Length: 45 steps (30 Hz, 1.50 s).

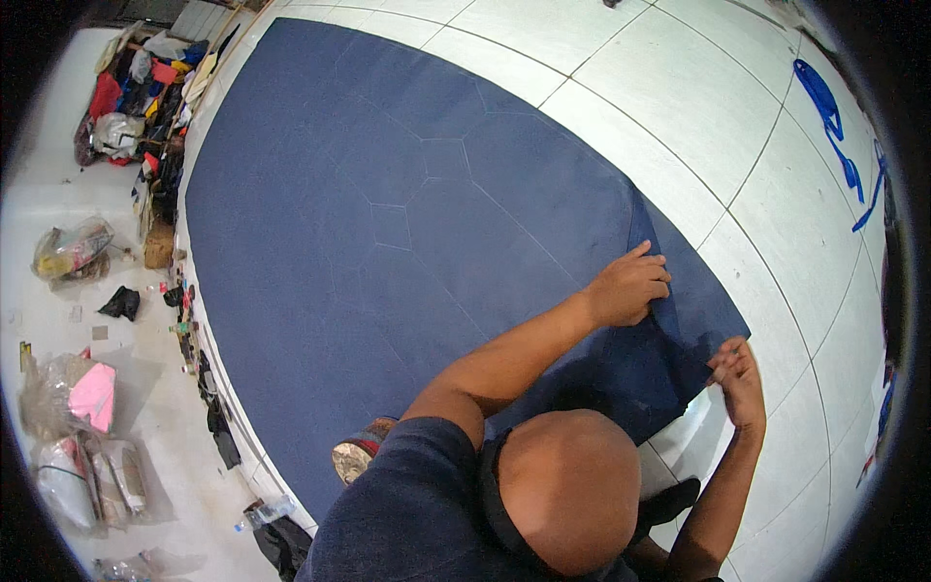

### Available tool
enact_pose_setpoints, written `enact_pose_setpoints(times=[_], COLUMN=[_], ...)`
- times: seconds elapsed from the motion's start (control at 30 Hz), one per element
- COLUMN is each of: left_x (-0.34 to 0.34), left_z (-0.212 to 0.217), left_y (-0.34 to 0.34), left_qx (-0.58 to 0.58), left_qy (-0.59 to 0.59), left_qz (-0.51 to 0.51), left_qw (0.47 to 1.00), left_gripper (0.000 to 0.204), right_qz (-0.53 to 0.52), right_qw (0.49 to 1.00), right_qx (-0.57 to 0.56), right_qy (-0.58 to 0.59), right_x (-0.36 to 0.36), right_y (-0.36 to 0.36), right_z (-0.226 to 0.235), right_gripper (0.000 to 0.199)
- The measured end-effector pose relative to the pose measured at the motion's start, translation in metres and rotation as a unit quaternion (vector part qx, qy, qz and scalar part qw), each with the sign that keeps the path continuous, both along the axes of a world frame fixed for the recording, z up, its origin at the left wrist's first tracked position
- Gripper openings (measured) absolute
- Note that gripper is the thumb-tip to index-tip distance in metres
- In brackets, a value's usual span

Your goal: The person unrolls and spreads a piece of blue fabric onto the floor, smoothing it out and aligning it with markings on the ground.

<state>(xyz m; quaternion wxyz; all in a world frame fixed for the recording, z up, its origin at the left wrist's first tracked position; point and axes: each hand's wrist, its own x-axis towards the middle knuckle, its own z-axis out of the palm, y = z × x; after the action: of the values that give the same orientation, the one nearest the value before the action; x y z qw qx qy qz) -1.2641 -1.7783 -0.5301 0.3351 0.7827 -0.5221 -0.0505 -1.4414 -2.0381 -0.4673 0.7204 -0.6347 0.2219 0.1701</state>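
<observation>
A large navy fabric sheet (291, 194) is spread over the tiled floor, with thin pale lines drawn across it in angular, hexagon-like shapes. Its right end is creased and partly folded beneath my hands. My left hand (628, 289) is closed on the raised fold, fingers bent over the cloth. At the sheet's right corner, my right hand (739, 376) pinches the edge; its fingers are a little blurred. Both hands work close together, the left one slightly farther away. The underside of the fold is hidden.
White floor tiles (669, 126) border the sheet on its far and right sides. Blue strips (819, 102) lie at the far right. Mixed scraps and bags (131, 107) are heaped at the far left. Plastic-wrapped bundles (92, 480) sit at the near left. A shoe (357, 454) rests on the sheet.
</observation>
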Motion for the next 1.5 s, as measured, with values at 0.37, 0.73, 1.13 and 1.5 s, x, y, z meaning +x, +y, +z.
enact_pose_setpoints(times=[0.37,0.73,1.13,1.5], left_x=[-0.007,-0.008,-0.01,-0.013], left_z=[0.018,0.013,0.04,0.044], left_y=[0.012,-0.023,0.014,-0.029], left_qx=[-0.04,0.064,0.115,0.121], left_qy=[0.121,0.016,0.118,0.085], left_qz=[0.002,0.123,-0.045,0.105], left_qw=[0.992,0.99,0.985,0.983], left_gripper=[0.037,0.072,0.056,0.069], right_qz=[0.022,0.165,-0.034,0.109], right_qw=[0.773,0.971,0.784,0.977], right_qx=[-0.625,-0.152,-0.619,-0.169], right_qy=[-0.102,0.079,-0.027,0.065], right_x=[-0.04,0.006,-0.038,0.001], right_y=[0.005,0.029,0.015,0.02], right_z=[-0.092,0.024,-0.073,0.001], right_gripper=[0.029,0.041,0.041,0.036])
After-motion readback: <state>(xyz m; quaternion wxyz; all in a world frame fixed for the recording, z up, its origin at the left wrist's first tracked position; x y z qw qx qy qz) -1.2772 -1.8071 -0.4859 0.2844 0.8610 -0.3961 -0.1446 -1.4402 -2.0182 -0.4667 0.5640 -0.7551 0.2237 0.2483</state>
